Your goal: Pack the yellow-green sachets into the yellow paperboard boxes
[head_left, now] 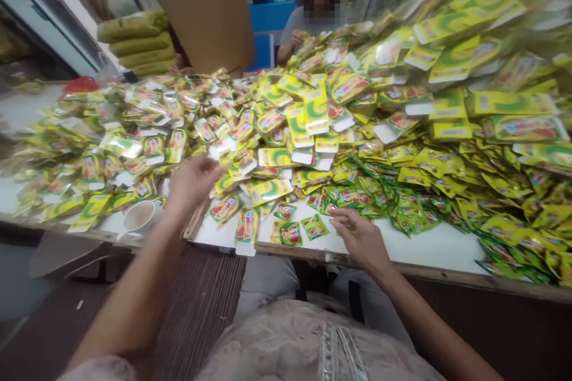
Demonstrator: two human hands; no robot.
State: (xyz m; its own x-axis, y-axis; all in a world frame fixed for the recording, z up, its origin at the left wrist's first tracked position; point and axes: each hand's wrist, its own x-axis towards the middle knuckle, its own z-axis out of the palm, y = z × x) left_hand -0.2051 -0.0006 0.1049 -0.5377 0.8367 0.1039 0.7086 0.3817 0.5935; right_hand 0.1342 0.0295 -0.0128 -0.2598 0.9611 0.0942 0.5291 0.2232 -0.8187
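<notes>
A white table [429, 245] is heaped with several yellow-green packets on white backing cards [313, 113] and small green sachets [313, 226]. My left hand [193, 181] hovers over the card packets near the front edge, fingers loosely curled; it is blurred by motion. My right hand [360, 238] rests at the front edge beside the loose green sachets, its fingers pinched together close to one; what they hold, if anything, is too small to make out.
A small cup [139, 215] with a brown drink stands at the front left edge. Another person [313, 18] sits across the table. A cardboard sheet [201, 6] leans at the back, with stacked sacks [136, 41] to its left.
</notes>
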